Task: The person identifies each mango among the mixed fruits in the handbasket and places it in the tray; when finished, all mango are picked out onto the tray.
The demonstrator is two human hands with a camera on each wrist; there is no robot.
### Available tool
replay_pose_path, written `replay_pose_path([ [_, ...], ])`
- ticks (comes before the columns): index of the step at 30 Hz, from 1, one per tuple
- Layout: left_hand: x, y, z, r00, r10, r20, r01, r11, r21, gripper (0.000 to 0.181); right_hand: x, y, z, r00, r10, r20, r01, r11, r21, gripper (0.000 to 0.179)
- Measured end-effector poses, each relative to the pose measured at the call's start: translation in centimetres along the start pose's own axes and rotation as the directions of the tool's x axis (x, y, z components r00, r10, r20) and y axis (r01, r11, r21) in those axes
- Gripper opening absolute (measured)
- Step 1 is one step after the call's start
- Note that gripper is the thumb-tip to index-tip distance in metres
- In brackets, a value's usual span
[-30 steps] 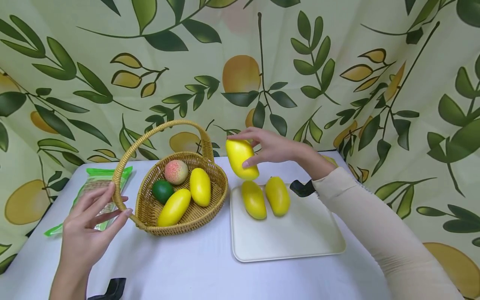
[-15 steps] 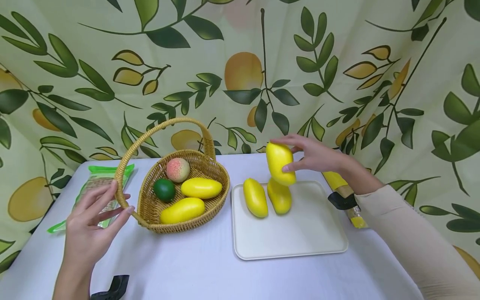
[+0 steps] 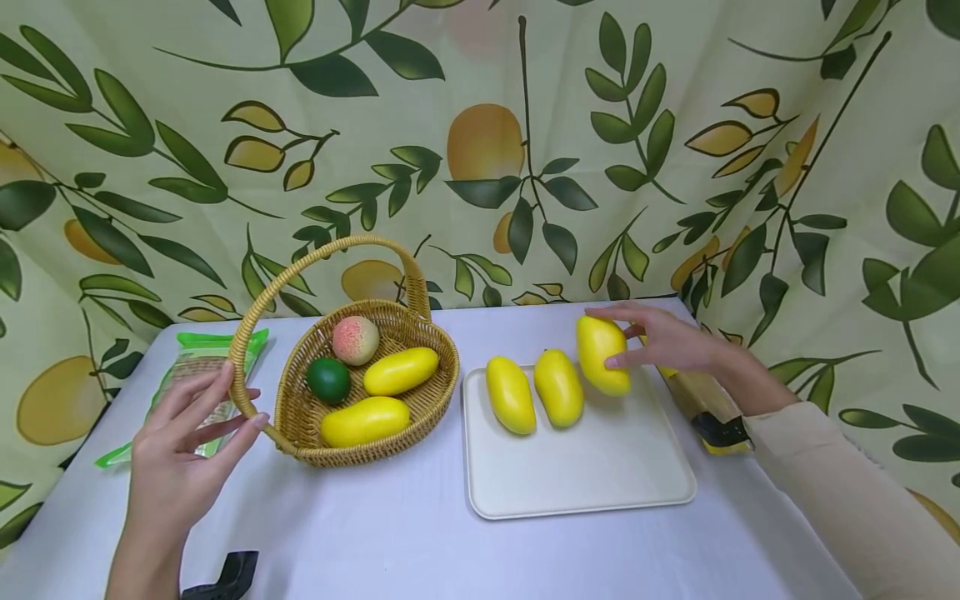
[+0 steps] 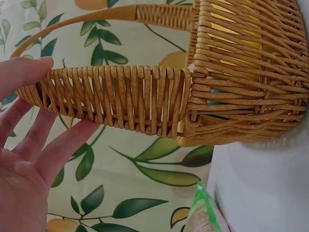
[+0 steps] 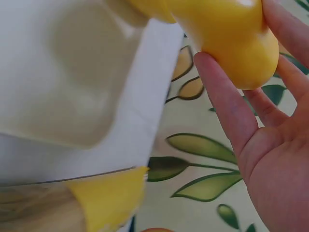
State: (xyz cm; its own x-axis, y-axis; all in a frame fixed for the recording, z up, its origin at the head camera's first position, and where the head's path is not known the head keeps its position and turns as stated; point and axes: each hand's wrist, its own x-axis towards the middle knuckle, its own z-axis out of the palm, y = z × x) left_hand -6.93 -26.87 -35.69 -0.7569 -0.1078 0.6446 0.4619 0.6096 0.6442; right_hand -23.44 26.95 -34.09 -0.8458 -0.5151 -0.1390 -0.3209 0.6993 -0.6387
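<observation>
My right hand (image 3: 667, 337) holds a yellow mango (image 3: 602, 354) upright between thumb and fingers, over the tray's back right part. Whether its lower end touches the tray is unclear. Two more mangoes, one on the left (image 3: 511, 396) and one in the middle (image 3: 558, 389), lie on the white tray (image 3: 577, 467). My left hand (image 3: 176, 450) pinches the handle (image 4: 116, 96) of a wicker basket (image 3: 375, 457) on its left side. Inside the basket are a peach (image 3: 356, 340), a dark green round fruit (image 3: 328, 380) and two mangoes (image 3: 365, 422).
Behind the left hand lies a clear packet (image 3: 197, 354) with green edges. A yellow and brown package (image 3: 693, 396) sits right of the tray, partly covered by the right wrist. A leaf-print curtain (image 3: 480, 83) hangs behind the white-covered table (image 3: 360, 533).
My right hand has carried the mango right and down, from beside the basket to over the tray's right part. One basket mango has turned from upright to slanting. My left hand stays on the handle.
</observation>
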Motion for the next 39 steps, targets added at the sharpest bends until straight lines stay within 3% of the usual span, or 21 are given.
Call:
replay_pose_path([
  [9, -0.1, 0.2, 0.0, 0.999, -0.031, 0.005, 0.031, 0.999, 0.031, 0.080, 0.4, 1.9, 1.7, 0.992, 0.082, 0.097, -0.084, 0.996, 0.019, 0.083],
  [18, -0.1, 0.4, 0.0, 0.999, -0.048, 0.008, 0.048, 0.998, 0.046, 0.079, 1.3, 3.3, 2.9, 0.982, 0.100, 0.163, -0.113, 0.991, 0.072, 0.083],
  [24, -0.1, 0.4, -0.1, 0.999, -0.041, 0.013, 0.040, 0.998, 0.044, 0.079, 1.4, 3.8, 3.4, 0.982, 0.093, 0.162, -0.110, 0.989, 0.099, 0.085],
  [31, -0.1, 0.2, -0.2, 0.999, -0.042, 0.012, 0.041, 0.998, 0.046, 0.079, 1.5, 3.9, 3.8, 0.970, 0.135, 0.203, -0.171, 0.970, 0.171, 0.088],
  [39, -0.1, 0.1, -0.1, 1.000, -0.025, 0.011, 0.025, 0.999, 0.026, 0.080, 1.4, 3.8, 3.7, 0.967, 0.153, 0.206, -0.189, 0.967, 0.170, 0.088],
])
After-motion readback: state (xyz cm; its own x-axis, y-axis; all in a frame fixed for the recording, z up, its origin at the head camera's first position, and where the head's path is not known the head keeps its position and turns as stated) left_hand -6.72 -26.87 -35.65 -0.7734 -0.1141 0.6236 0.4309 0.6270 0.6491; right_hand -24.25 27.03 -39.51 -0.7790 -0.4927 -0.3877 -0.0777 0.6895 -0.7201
